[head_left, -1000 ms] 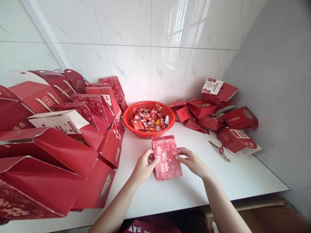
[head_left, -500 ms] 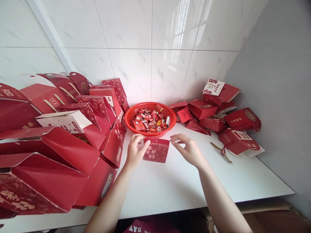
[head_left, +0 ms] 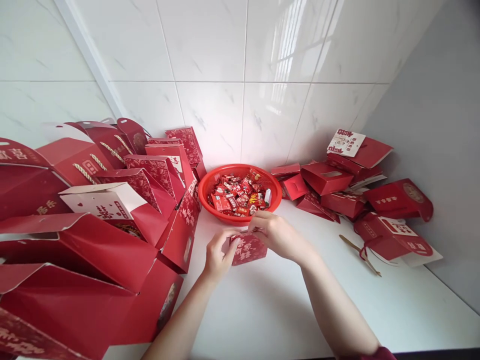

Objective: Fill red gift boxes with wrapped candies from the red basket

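A small red gift box [head_left: 247, 252] with a floral print and gold characters stands upright over the white table, just in front of the candy basket. My left hand [head_left: 218, 256] grips its left side, thumb on the front face and fingers behind. At the box's top edge, my right hand [head_left: 282, 236] has its fingers bent and closed on the rim; the fingertips are partly hidden behind the knuckles. A red plastic basket [head_left: 203, 194] full of wrapped candies [head_left: 240, 197] sits directly beyond both hands.
Many red gift boxes [head_left: 123, 250] crowd the left side, some with open tops. Another heap of red boxes [head_left: 326, 177] lies at the right, near a thin gold strip [head_left: 360, 255] with red cord. A tiled wall [head_left: 210, 45] closes off the back of the table [head_left: 285, 310].
My right hand has moved left and over the box's top edge, closing on it. The box's top flap no longer stands up flat. The view has shifted slightly.
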A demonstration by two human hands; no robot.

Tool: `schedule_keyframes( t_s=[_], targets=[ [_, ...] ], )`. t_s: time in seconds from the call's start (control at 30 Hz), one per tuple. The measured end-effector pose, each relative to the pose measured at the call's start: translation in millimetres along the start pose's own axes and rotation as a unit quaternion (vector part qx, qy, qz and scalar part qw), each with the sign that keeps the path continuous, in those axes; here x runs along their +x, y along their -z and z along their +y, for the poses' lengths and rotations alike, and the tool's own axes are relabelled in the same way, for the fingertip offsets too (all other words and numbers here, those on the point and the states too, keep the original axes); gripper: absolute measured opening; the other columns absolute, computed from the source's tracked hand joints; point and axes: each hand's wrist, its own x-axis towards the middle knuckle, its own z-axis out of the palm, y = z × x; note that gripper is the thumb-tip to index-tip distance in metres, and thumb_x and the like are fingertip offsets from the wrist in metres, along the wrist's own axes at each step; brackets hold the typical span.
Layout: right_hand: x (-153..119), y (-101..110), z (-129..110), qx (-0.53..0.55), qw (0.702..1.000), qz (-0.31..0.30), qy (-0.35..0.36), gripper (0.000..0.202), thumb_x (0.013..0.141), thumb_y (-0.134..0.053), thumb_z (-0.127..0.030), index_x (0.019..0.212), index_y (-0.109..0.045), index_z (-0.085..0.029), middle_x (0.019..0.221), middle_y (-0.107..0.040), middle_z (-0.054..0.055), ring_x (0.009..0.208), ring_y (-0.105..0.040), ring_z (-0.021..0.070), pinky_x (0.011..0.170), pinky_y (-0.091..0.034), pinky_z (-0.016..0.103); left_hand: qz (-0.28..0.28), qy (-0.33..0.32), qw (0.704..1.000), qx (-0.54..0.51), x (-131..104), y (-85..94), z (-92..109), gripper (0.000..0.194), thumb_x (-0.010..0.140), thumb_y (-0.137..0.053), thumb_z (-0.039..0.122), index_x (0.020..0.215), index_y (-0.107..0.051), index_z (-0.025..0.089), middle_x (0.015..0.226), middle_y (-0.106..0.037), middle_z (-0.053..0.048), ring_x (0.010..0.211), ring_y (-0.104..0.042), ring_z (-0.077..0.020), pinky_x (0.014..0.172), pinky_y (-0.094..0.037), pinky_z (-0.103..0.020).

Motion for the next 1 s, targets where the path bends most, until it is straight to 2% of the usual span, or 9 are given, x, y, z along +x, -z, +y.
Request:
schedule_keyframes(
  t_s=[0.1, 0.17, 0.27, 0.37, 0.5, 0.6, 0.67, 0.83, 1.0],
  targets=[
    [0, 1, -1, -0.031, 0.999, 0.008, 0.015, 0.021, 0.086, -0.051, -0.002, 0.080, -0.061, -0.019, 0.083, -0.061, 0.003, 0.073, -0.055, 0.0143, 0.063, -0.040, 0.024, 0.002, -0.022, 1.000, 0.017, -2, -0.2, -4, 0.020, 0.092, -0.054, 0.018, 0.109, -0.064, 0.024, 0.110, -0.068, -0.006, 0.107, -0.063, -0.0207, 0.095, -0.050, -0.035],
    [-2, 5, -1, -0.019, 1.000, -0.012, 0.011, 0.016, 0.092, -0.053, -0.013, 0.082, -0.063, -0.020, 0.082, -0.063, 0.003, 0.073, -0.056, 0.0154, 0.065, -0.042, 0.026, 0.000, -0.011, 1.000, 0.024, -3, -1.3, -5, 0.021, 0.093, -0.052, 0.019, 0.112, -0.062, 0.024, 0.112, -0.067, -0.007, 0.108, -0.063, -0.0211, 0.095, -0.050, -0.036],
    [-6, 11, 0, 0.012, 0.999, -0.035, -0.034, 0.029, 0.100, -0.045, -0.029, 0.080, -0.064, -0.021, 0.073, -0.064, 0.002, 0.065, -0.056, 0.0158, 0.061, -0.042, 0.028, -0.007, -0.006, 0.999, 0.043, -6, -4.6, -7, 0.023, 0.093, -0.052, 0.021, 0.115, -0.059, 0.024, 0.113, -0.066, -0.007, 0.108, -0.062, -0.0216, 0.095, -0.050, -0.036],
    [-8, 14, 2, 0.036, 0.996, -0.040, -0.077, 0.030, 0.099, -0.044, -0.026, 0.078, -0.066, -0.022, 0.072, -0.067, 0.002, 0.063, -0.057, 0.0160, 0.060, -0.043, 0.028, -0.020, -0.013, 0.997, 0.073, -8, -7.6, -10, 0.029, 0.092, -0.055, 0.022, 0.120, -0.055, 0.024, 0.116, -0.065, -0.007, 0.109, -0.061, -0.0215, 0.096, -0.049, -0.036],
    [-9, 13, 5, 0.076, 0.993, -0.056, -0.068, 0.021, 0.089, -0.052, -0.014, 0.093, -0.070, -0.025, 0.093, -0.072, 0.001, 0.081, -0.065, 0.0174, 0.073, -0.048, 0.029, -0.034, -0.014, 0.995, 0.092, -9, -7.6, -11, 0.035, 0.092, -0.055, 0.026, 0.126, -0.050, 0.024, 0.120, -0.063, -0.009, 0.113, -0.059, -0.0224, 0.098, -0.047, -0.037],
    [-9, 10, 6, 0.060, 0.994, -0.072, -0.049, 0.039, 0.078, -0.063, -0.009, 0.113, -0.065, -0.026, 0.110, -0.069, 0.004, 0.098, -0.062, 0.0217, 0.082, -0.049, 0.032, -0.056, 0.005, 0.997, 0.050, -8, -6.2, -10, 0.037, 0.095, -0.045, 0.035, 0.130, -0.049, 0.023, 0.126, -0.060, -0.011, 0.117, -0.057, -0.0253, 0.100, -0.045, -0.040],
    [-7, 5, 6, 0.017, 0.996, -0.071, -0.052, 0.044, 0.073, -0.064, -0.005, 0.113, -0.064, -0.021, 0.106, -0.068, 0.007, 0.099, -0.059, 0.0237, 0.082, -0.049, 0.034, -0.059, 0.026, 0.998, -0.004, -8, -6.8, -10, 0.041, 0.098, -0.035, 0.041, 0.131, -0.049, 0.021, 0.130, -0.057, -0.013, 0.120, -0.055, -0.0268, 0.102, -0.044, -0.042],
    [-6, -7, 7, -0.034, 0.997, -0.070, -0.016, 0.021, 0.077, -0.066, -0.008, 0.094, -0.069, -0.020, 0.093, -0.068, 0.007, 0.096, -0.058, 0.0242, 0.086, -0.048, 0.038, -0.005, 0.036, 0.997, -0.062, -13, -12.3, -13, 0.043, 0.100, -0.027, 0.046, 0.126, -0.051, 0.021, 0.125, -0.057, -0.012, 0.117, -0.055, -0.0254, 0.101, -0.043, -0.040],
    [-12, 0, 3, 0.006, 0.996, -0.081, 0.026, 0.023, 0.081, -0.070, -0.019, 0.103, -0.070, -0.024, 0.098, -0.068, 0.007, 0.101, -0.058, 0.0249, 0.087, -0.049, 0.036, 0.011, 0.036, 0.997, -0.071, -18, -12.7, -12, 0.039, 0.099, -0.030, 0.048, 0.118, -0.052, 0.021, 0.114, -0.059, -0.011, 0.107, -0.058, -0.0236, 0.094, -0.046, -0.038]
  ],
)
